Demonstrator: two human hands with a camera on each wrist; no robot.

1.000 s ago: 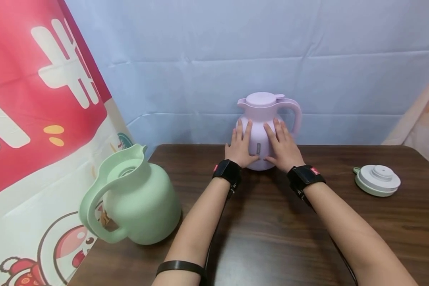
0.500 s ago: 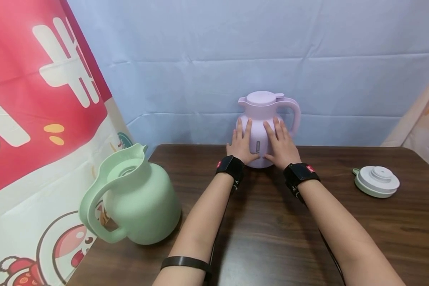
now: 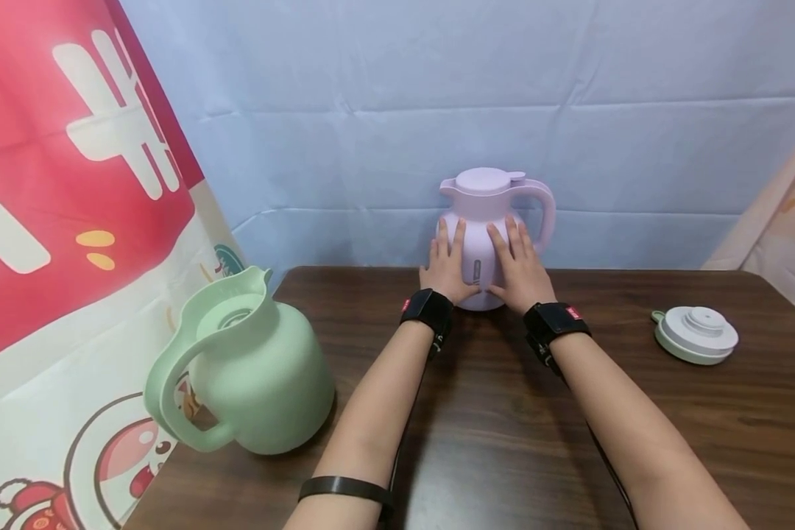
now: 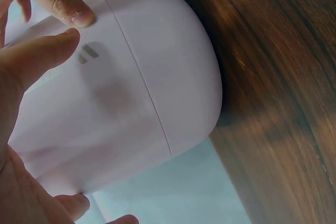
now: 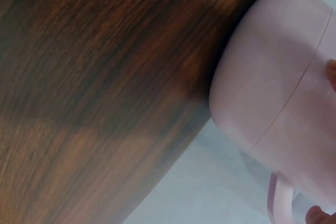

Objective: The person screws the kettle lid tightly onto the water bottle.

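Note:
A lilac thermos jug point(image 3: 480, 246) stands upright near the table's far edge, its lid on and its handle to the right. My left hand point(image 3: 445, 271) lies flat along the left of its front, fingers spread and pointing up. Against the right of the front rests my right hand point(image 3: 523, 271), also with straight, spread fingers. Both thumbs point inward below the small grey mark. In the left wrist view, two thumb tips lie close together over the jug body point(image 4: 173, 72). The right wrist view has the jug's base point(image 5: 262, 66) at the table, with few fingers showing.
A larger green thermos jug point(image 3: 271, 375) without its lid stands at the table's left edge, handle toward the left. To the right, a green and white lid point(image 3: 698, 335) lies upside down on the brown wooden table point(image 3: 503, 442). A pale blue curtain point(image 3: 344, 147) hangs behind.
Over the first half second, the lilac jug slid slightly away toward the curtain under both hands. Since then jug and hands have barely moved; the green jug and loose lid stay put.

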